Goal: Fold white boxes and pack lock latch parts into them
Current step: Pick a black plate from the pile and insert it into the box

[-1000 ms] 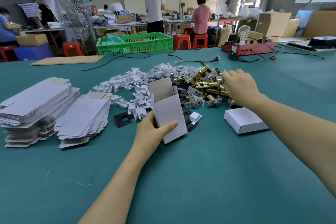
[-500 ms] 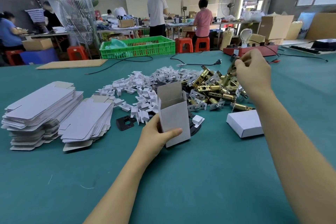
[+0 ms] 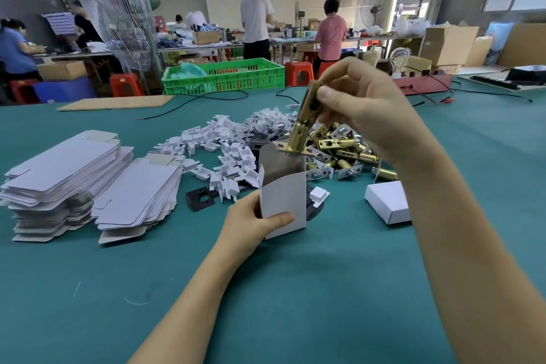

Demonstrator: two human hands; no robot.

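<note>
- The left hand [image 3: 251, 223], low in the middle of the frame, grips an upright white box [image 3: 283, 195], thumb across its front face; the box's top is open with the flap standing up at the back.
- The right hand [image 3: 363, 106], upper right of centre, pinches a brass latch [image 3: 301, 124] by its upper end, thumb pressed on the near side.
- The latch hangs tilted, its flat faceplate lowest, just above the box's open mouth and not yet inside.
- Behind the box, centre frame, lies a pile of latches [image 3: 342, 151], brass and silver mixed.
- To the left of that pile spreads a heap of small white inserts [image 3: 218, 151].
- Two black plates lie on the table beside the box; one [image 3: 202, 199] is just to its left.
- A closed box [image 3: 387, 201] rests on the green table [image 3: 295, 289] at centre right, under the right forearm.
- Two stacks of flat blanks [image 3: 88, 177] sit at the left of the frame.
- A green crate [image 3: 224, 77] stands at the table's far edge, upper centre.
</note>
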